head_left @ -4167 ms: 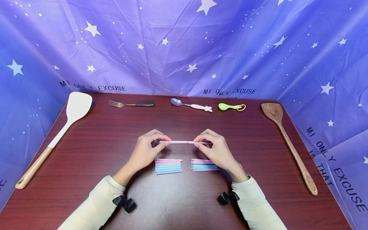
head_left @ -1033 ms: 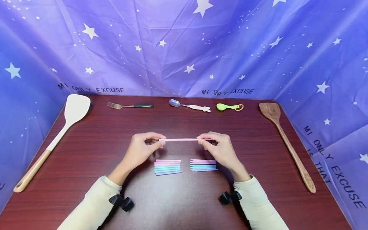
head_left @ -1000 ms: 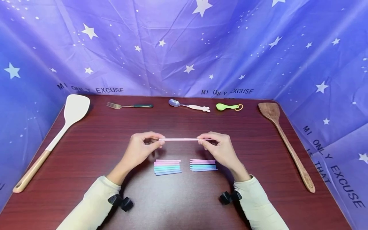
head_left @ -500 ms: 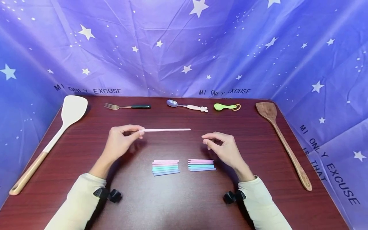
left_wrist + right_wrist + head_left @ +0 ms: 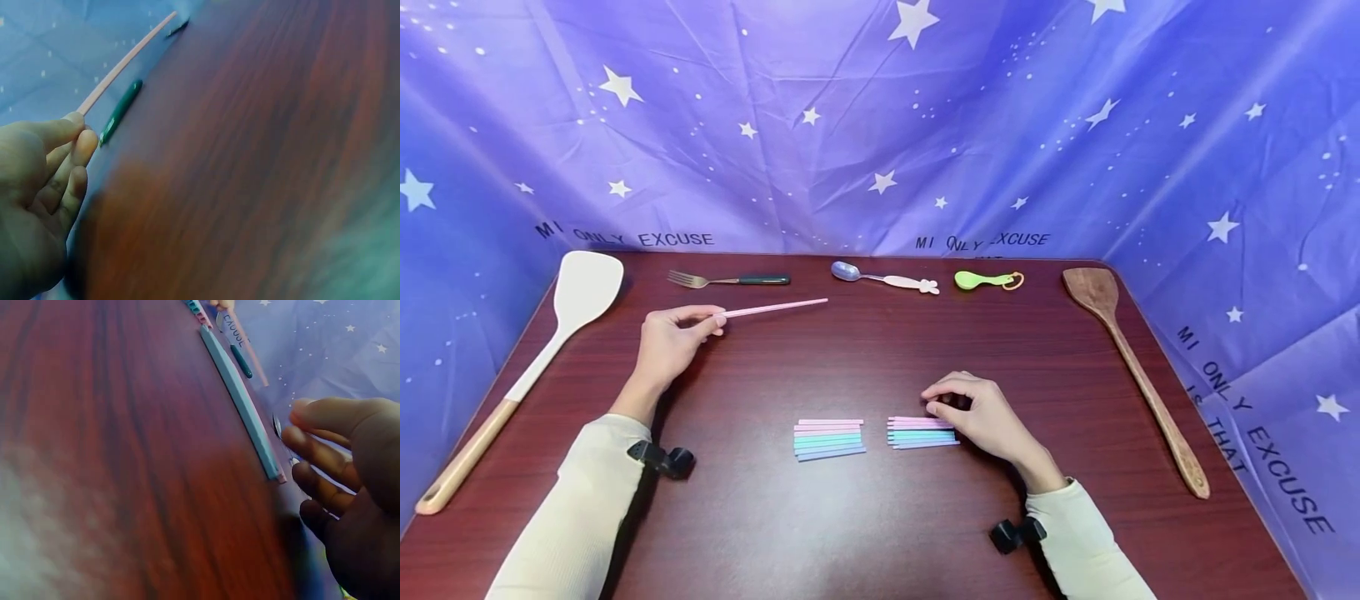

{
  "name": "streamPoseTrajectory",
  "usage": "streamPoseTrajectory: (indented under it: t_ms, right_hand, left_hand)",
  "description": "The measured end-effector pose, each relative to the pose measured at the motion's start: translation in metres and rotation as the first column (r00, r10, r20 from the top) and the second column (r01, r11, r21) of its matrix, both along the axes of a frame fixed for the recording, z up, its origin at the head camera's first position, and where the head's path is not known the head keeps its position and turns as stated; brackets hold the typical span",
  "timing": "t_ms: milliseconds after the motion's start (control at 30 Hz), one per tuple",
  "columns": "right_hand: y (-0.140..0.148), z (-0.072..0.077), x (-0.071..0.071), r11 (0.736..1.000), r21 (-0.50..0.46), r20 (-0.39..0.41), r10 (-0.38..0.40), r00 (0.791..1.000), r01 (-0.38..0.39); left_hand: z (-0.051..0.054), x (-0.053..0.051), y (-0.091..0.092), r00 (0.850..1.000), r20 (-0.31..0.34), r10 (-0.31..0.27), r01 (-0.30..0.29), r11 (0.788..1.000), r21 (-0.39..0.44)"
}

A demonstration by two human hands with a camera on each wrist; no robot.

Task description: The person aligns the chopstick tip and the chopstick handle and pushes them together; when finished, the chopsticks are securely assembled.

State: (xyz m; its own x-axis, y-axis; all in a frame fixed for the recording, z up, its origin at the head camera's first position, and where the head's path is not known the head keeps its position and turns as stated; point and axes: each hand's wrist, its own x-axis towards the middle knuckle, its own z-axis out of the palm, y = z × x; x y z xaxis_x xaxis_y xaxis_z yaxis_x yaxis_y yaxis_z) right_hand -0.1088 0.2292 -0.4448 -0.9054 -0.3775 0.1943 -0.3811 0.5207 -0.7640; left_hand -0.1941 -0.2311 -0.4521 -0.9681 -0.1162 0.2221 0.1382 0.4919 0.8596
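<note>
My left hand pinches one end of a thin pink stick between thumb and fingertips. The stick points right, its free end slightly raised, short of the spoon. In the left wrist view the same pink stick slants up past a green handle. My right hand hovers with loosely bent fingers at the right group of short sticks, in pink, teal and blue; nothing is in its grasp. In the right wrist view its thumb and fingers are apart. A similar left group of sticks lies beside the right one.
Along the back of the table lie a fork, a spoon with a pale handle and a green measuring spoon. A white spatula lies at the left edge, a wooden spatula at the right. Starry cloth surrounds the back.
Both hands held the pink stick, at first with a gap along it. The right hand let go and moved down to the right group; the left carried the stick left and towards the fork.
</note>
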Motion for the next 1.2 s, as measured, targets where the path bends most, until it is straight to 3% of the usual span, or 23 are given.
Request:
streamPoseTrajectory:
  t_ms: [167, 333, 700, 933, 1200]
  right_hand:
    - [-0.002, -0.003, 0.002, 0.999, 0.041, 0.013, 0.023, 1.000, -0.024]
    - [-0.004, -0.005, 0.004, 0.996, 0.080, -0.026, 0.051, 0.998, -0.049]
    - [-0.007, -0.013, 0.005, 0.991, 0.123, -0.126, 0.076, 0.989, -0.061]
    - [-0.009, -0.012, 0.006, 0.992, 0.111, -0.135, 0.078, 0.988, -0.064]
    - [-0.007, -0.016, 0.005, 0.993, 0.099, -0.148, 0.077, 0.986, -0.063]
  left_hand:
    - [-0.003, -0.007, -0.006, 0.998, -0.030, 0.048, -0.051, 0.993, -0.105]
    - [-0.001, -0.009, -0.007, 0.993, -0.048, 0.104, -0.112, 0.973, -0.200]
    - [-0.005, -0.014, -0.014, 0.991, -0.122, 0.053, -0.087, 0.952, -0.292]
    - [-0.008, -0.015, -0.013, 0.992, -0.113, 0.060, -0.094, 0.938, -0.334]
    - [-0.012, -0.018, -0.011, 0.995, -0.090, 0.050, -0.078, 0.939, -0.335]
